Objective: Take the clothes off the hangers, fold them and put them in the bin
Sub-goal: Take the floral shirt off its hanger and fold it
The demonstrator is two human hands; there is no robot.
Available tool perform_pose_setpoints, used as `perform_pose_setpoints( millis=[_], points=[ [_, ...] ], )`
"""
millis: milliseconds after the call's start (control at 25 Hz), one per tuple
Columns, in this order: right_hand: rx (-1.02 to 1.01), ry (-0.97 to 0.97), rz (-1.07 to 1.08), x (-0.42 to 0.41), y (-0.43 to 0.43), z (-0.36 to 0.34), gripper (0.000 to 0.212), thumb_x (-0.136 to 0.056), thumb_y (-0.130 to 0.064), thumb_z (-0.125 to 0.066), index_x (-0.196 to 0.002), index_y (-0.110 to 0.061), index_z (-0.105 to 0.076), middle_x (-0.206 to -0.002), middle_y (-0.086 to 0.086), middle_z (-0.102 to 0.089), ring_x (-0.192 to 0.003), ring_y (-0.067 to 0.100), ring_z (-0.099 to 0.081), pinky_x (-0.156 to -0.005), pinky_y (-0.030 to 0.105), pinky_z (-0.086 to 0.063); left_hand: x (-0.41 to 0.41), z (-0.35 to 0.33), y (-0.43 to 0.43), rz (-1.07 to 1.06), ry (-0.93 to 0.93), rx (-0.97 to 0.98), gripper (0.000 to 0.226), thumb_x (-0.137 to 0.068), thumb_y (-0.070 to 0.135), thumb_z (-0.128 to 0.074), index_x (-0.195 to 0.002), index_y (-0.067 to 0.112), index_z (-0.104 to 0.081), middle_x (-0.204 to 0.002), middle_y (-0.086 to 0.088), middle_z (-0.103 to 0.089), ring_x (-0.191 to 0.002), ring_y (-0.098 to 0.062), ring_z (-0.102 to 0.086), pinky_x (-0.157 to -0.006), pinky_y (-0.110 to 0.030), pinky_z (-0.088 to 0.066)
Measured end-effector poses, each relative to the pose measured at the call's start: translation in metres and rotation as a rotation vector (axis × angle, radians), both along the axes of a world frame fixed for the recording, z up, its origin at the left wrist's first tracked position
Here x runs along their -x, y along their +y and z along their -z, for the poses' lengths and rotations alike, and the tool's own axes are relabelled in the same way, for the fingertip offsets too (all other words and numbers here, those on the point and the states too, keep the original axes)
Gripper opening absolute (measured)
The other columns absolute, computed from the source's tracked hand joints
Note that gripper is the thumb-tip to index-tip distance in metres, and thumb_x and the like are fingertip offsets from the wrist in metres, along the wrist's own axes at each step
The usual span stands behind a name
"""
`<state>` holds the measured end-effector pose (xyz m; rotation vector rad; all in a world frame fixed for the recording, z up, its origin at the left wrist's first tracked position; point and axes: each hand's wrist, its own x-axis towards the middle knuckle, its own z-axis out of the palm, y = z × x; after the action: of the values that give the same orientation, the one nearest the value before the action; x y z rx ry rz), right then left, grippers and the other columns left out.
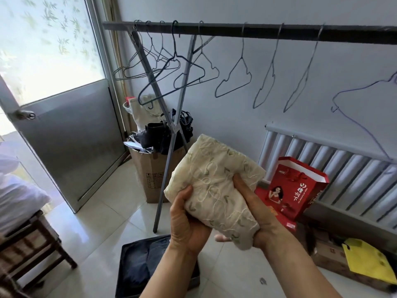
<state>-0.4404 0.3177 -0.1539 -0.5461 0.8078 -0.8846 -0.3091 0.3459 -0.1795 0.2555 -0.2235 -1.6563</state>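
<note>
two hands are clamped on one folded cream garment, embroidered with pale loops and small green leaves. the left hand grips its near left edge with the thumb on top and the fingers wrapped under; the right hand grips the opposite edge, thumb pressed into the upper face. the bundle is held in the air above the bin and a little to the right of it, touching nothing but the hands. its long axis runs from the near end, over the bin's far right corner, up and away from the bin toward the wall. the bin itself, a dark box on the floor, lies down and to the left of the hands, only partly in view, with folded denim already in it. the left hand is the nearer one to the bin. high above the bin and beyond it, the hangers on the rail all look bare, so i judge this to be the last piece or close to it. the coming move, as i read it, is down and leftward, the long axis turned to match the bin's length so the fold lands flat on the denim
</note>
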Motion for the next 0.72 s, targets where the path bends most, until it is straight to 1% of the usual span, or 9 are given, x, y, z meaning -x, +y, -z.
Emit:
perform_pose_setpoints(
  millis=[80,120,240,320,400,480,560,640,720],
  points=[
    [-0.02,-0.147,-0.004,-0.019,-0.006,0.011,0.074,-0.076,-0.039,-0.081,-0.14,-0.02,-0.049,-0.131,0.019,-0.061,-0.118,0.04,-0.059,-0.095,0.062,-0.047,-0.02,0.008,0.0,0.016,-0.014,-0.005,0.087,-0.057,0.021,-0.086,-0.137,0.005,-0.053,-0.138,-0.023,-0.054,-0.129,-0.043,-0.05,-0.111,-0.064,-0.029],
    [0.014,-0.159,0.021,-0.03,-0.01,0.016,0.066,-0.081,-0.031,-0.078,-0.139,-0.016,-0.05,-0.128,0.02,-0.062,-0.116,0.04,-0.061,-0.094,0.059,-0.049,-0.032,0.011,-0.002,0.007,-0.032,-0.005,0.087,-0.056,0.02,-0.087,-0.135,0.004,-0.055,-0.138,-0.023,-0.054,-0.129,-0.043,-0.049,-0.112,-0.065,-0.027],
    [0.198,-0.01,0.146,-0.054,-0.018,0.007,0.021,-0.09,-0.011,-0.062,-0.108,-0.012,-0.071,-0.105,0.017,-0.073,-0.094,0.035,-0.071,-0.078,0.053,-0.058,-0.067,0.022,-0.006,-0.058,-0.113,-0.005,0.081,-0.053,0.016,-0.088,-0.128,0.003,-0.061,-0.134,-0.023,-0.057,-0.125,-0.042,-0.053,-0.111,-0.063,-0.03],
    [0.31,0.085,0.184,-0.061,-0.027,0.003,0.017,-0.089,-0.007,-0.062,-0.096,-0.017,-0.074,-0.1,0.013,-0.075,-0.091,0.032,-0.072,-0.079,0.053,-0.058,-0.093,0.028,-0.01,-0.068,-0.165,0.018,0.088,-0.052,0.019,-0.091,-0.132,0.004,-0.058,-0.132,-0.022,-0.059,-0.119,-0.039,-0.058,-0.107,-0.058,-0.039],
    [0.444,0.293,0.195,-0.068,-0.04,0.003,0.017,-0.087,-0.009,-0.066,-0.103,-0.013,-0.071,-0.1,0.011,-0.075,-0.094,0.03,-0.072,-0.082,0.049,-0.058,-0.123,0.027,-0.019,-0.036,-0.36,0.053,0.089,-0.056,0.037,-0.091,-0.133,0.01,-0.057,-0.127,-0.019,-0.062,-0.111,-0.034,-0.063,-0.092,-0.051,-0.053],
    [0.582,0.475,0.162,-0.074,-0.054,0.005,0.013,-0.086,-0.009,-0.068,-0.099,-0.011,-0.072,-0.094,0.005,-0.076,-0.089,0.024,-0.073,-0.073,0.037,-0.06,-0.146,0.023,-0.031,-0.006,-0.706,0.05,0.089,-0.056,0.054,-0.087,-0.13,0.015,-0.059,-0.124,-0.016,-0.065,-0.108,-0.033,-0.066,-0.081,-0.047,-0.057],
    [0.679,0.543,0.094,-0.087,-0.068,0.009,0.012,-0.086,-0.006,-0.069,-0.096,-0.011,-0.071,-0.088,-0.001,-0.077,-0.083,0.016,-0.073,-0.065,0.023,-0.057,-0.157,0.02,-0.047,-0.051,-0.942,-0.014,0.089,-0.054,0.053,-0.089,-0.126,0.011,-0.058,-0.118,-0.016,-0.069,-0.104,-0.034,-0.068,-0.08,-0.045,-0.058],
    [0.686,0.559,0.031,-0.103,-0.084,0.019,0.013,-0.085,-0.005,-0.069,-0.096,-0.011,-0.071,-0.086,-0.002,-0.076,-0.08,0.014,-0.073,-0.062,0.02,-0.055,-0.162,0.023,-0.065,-0.168,-1.015,-0.113,0.063,-0.064,0.039,-0.088,-0.114,0.008,-0.064,-0.106,-0.016,-0.073,-0.094,-0.033,-0.071,-0.077,-0.042,-0.06],
    [0.613,0.531,-0.013,-0.12,-0.104,0.028,0.014,-0.085,-0.012,-0.071,-0.098,-0.008,-0.071,-0.088,0.005,-0.077,-0.082,0.02,-0.073,-0.063,0.025,-0.057,-0.169,0.03,-0.084,-0.258,-0.971,-0.207,0.034,-0.075,0.025,-0.079,-0.1,0.005,-0.068,-0.096,-0.017,-0.074,-0.079,-0.028,-0.073,-0.069,-0.038,-0.061]
  ],
)
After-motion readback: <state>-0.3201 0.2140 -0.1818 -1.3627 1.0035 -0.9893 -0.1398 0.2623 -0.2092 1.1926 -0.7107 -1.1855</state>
